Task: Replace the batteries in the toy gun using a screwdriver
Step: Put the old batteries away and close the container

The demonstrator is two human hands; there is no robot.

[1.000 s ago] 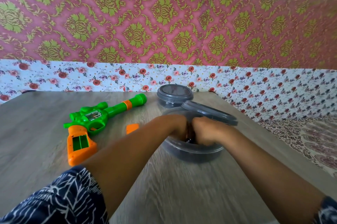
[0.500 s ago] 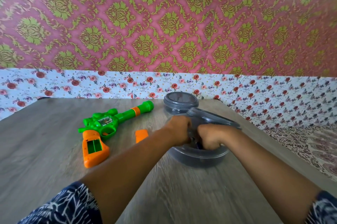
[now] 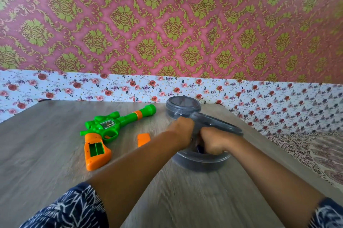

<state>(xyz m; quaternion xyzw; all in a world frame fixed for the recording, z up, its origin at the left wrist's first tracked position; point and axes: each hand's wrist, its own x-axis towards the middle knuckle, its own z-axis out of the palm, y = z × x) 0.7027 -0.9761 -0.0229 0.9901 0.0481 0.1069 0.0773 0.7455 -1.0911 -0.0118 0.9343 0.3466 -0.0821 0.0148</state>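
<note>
Reaching into the grey bowl [image 3: 200, 161] on my wood-grain table [image 3: 46, 153], both my hands are buried in it: left hand [image 3: 182, 131] and right hand [image 3: 213, 141] curled, and what each grip holds I cannot tell. Left of the bowl lies the toy gun [image 3: 109, 127], hard glossy plastic, long axis running from orange handle near me to green muzzle far off, battery bay open and empty. My left hand is nearer it. Between gun and bowl sits the small orange cover [image 3: 143, 139].

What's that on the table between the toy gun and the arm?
A small orange cover lies flat between the gun and left arm, in the head view.
</note>
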